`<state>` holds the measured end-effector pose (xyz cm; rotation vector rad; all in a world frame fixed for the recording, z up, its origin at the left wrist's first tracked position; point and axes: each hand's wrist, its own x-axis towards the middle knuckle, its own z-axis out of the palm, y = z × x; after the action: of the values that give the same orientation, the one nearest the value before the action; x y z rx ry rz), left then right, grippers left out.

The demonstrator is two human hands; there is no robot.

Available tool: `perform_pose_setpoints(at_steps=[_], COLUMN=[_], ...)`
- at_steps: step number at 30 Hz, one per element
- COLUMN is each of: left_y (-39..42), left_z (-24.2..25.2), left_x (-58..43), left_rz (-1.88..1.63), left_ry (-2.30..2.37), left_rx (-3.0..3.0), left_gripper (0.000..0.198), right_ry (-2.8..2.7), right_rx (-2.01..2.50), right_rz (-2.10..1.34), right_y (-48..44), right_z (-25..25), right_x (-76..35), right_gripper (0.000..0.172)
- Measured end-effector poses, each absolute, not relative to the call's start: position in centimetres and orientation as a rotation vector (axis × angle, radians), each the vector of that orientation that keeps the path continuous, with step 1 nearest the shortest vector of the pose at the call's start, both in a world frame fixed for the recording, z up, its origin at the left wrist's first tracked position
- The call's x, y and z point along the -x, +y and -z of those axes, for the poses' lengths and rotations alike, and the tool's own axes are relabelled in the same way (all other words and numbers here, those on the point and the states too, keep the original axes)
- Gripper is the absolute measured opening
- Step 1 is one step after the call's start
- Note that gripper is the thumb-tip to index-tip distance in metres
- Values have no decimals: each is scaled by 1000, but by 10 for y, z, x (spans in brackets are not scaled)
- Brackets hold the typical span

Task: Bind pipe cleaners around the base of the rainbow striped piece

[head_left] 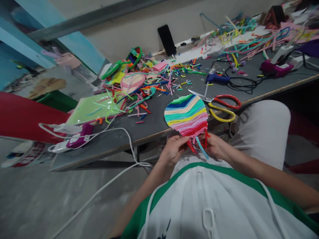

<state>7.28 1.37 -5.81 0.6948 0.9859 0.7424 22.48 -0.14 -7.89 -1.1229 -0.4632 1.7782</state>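
Observation:
A rounded striped pipe-cleaner piece (186, 114), with bands of green, blue, peach, teal, yellow, pink and red, rests partly over the table's front edge. Its narrow lower end is pinched on the left by my left hand (173, 148). On the lower right, my right hand (215, 145) closes around the same end, by a red strand. Between my hands hang red pipe-cleaner ends and a light blue pipe cleaner (201, 148). Scissors (223, 108) with one red and one yellow handle lie just right of the piece, their blades pointing left.
Cut pipe-cleaner bits (181, 71) litter the dark table (119, 136). Behind the scissors lies a blue glue gun (218, 78) with a black cord. A phone (166, 39) leans on the wall. At left are a purple-and-white power strip (79, 136), its white cable and a green sheet (97, 108).

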Motion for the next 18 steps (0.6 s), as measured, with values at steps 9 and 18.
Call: perform_pose_setpoints(at_steps=[9,18], left_y=[13,16], left_z=[60,62], left_x=[-73,-69], left_rz=[-772,-816], left_ry=[981,1026], left_rx=[-712,-747], left_gripper=[28,24], right_ry=[-329,-1216], right_rx=[996,1133], right_rz=[-1964,-1594], right_y=[-6,-2], right_z=[89,87], right_x=[-228,-251], right_gripper=[15,14])
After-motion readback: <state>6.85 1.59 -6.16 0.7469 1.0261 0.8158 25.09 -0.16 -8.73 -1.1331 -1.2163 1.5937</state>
